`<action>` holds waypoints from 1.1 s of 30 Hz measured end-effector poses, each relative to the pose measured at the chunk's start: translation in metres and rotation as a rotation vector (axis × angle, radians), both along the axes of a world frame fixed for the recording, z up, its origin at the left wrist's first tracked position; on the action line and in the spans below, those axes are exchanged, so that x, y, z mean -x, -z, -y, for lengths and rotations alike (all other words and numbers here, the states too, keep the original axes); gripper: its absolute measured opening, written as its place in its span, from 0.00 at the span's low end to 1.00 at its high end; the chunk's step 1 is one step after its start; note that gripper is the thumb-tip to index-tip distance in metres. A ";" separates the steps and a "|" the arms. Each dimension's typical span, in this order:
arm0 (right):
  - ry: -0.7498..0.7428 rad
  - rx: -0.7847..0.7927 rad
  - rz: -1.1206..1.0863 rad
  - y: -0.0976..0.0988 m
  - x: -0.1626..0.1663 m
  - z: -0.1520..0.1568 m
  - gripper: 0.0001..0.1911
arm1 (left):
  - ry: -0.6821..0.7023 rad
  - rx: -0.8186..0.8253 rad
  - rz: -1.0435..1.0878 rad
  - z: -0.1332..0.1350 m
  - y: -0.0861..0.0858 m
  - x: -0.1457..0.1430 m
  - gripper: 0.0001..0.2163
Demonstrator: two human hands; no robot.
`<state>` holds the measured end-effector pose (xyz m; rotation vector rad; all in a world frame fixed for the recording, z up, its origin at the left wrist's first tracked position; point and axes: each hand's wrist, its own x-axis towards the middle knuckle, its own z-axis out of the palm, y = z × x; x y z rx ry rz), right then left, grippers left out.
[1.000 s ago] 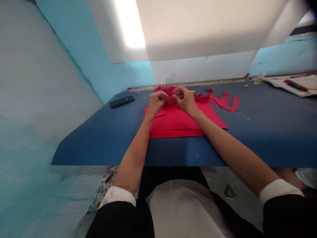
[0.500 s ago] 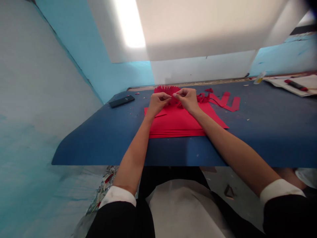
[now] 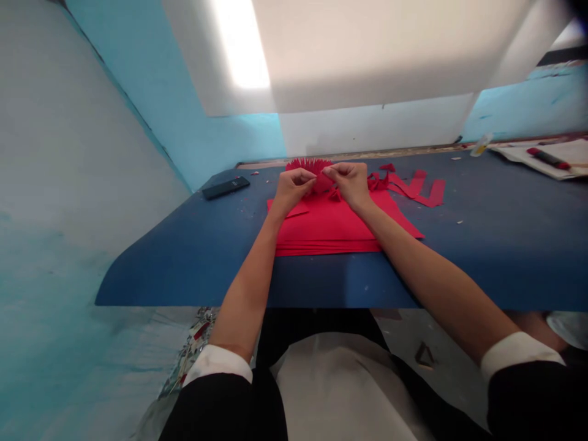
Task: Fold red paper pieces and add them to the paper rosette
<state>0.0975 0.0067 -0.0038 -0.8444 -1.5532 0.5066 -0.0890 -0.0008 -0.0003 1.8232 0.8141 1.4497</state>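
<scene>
My left hand (image 3: 291,188) and my right hand (image 3: 352,182) meet over a stack of red paper sheets (image 3: 335,228) on a blue table (image 3: 193,263). Both hands are closed in a pinch on a small red paper piece (image 3: 323,182) held between them. Just behind the fingers stands a red fringed paper fan (image 3: 307,164) with many thin spikes. My fingers cover the middle of the small piece.
A black phone (image 3: 226,187) lies at the left. Red paper strips and scraps (image 3: 413,187) lie to the right of my hands. At the far right are white papers (image 3: 554,158), a red-and-black pen (image 3: 546,158) and a small bottle (image 3: 481,146). A white wall panel rises behind.
My hands have shifted slightly over the red piece, the right hand's fingers drawing closer to the left. Nothing else moved.
</scene>
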 end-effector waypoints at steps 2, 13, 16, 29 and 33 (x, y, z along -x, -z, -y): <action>0.016 -0.009 0.008 -0.002 0.001 0.002 0.27 | 0.009 0.004 0.010 0.000 0.000 -0.001 0.17; 0.042 -0.056 0.234 -0.007 0.003 0.015 0.20 | -0.034 -0.057 0.003 0.000 -0.002 0.001 0.20; 0.007 -0.065 0.302 -0.010 0.004 0.018 0.19 | 0.008 -0.105 -0.048 0.006 -0.005 -0.001 0.25; -0.107 -0.039 0.354 -0.006 0.009 0.015 0.22 | -0.021 -0.186 -0.109 -0.005 0.000 -0.001 0.26; -0.136 -0.041 0.336 -0.007 0.007 0.015 0.25 | -0.009 -0.175 -0.116 -0.004 0.000 -0.002 0.28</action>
